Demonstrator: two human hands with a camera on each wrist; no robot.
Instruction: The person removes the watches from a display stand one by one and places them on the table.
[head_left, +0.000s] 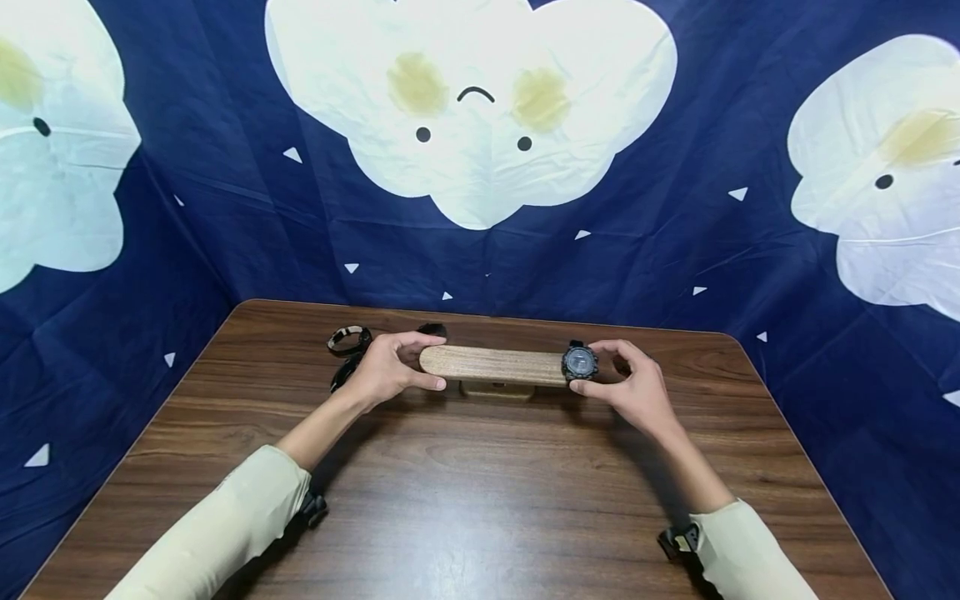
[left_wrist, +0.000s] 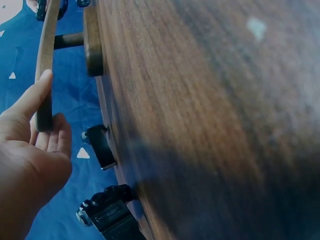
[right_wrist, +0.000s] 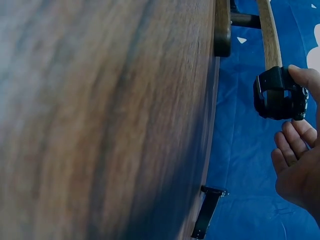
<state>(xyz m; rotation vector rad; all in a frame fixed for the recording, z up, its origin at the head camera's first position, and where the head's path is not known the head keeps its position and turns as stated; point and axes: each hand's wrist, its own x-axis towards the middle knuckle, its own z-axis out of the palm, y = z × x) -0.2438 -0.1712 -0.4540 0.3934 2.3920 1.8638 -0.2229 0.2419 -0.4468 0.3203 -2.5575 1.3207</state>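
A wooden watch stand has a horizontal bar [head_left: 495, 364] raised on a short post above a small base [head_left: 497, 392]. My left hand [head_left: 384, 368] pinches the bar's left end between thumb and fingers. Around the bar's right end sits a black watch [head_left: 580, 362], its round dial facing up. The thumb and a finger of my right hand [head_left: 639, 390] hold this watch at its sides. From the right wrist view, the strap [right_wrist: 272, 92] forms a closed loop about the bar's tip, and the other fingers are spread below it.
Left of the stand lie a watch with a light-and-dark band [head_left: 347, 340] and a black watch [left_wrist: 112, 215]. Another dark item [head_left: 432, 330] is behind the bar. Beyond the right hand lies a dark watch [right_wrist: 207, 212]. Blue cloth [head_left: 480, 258] hangs behind the wooden table [head_left: 480, 500].
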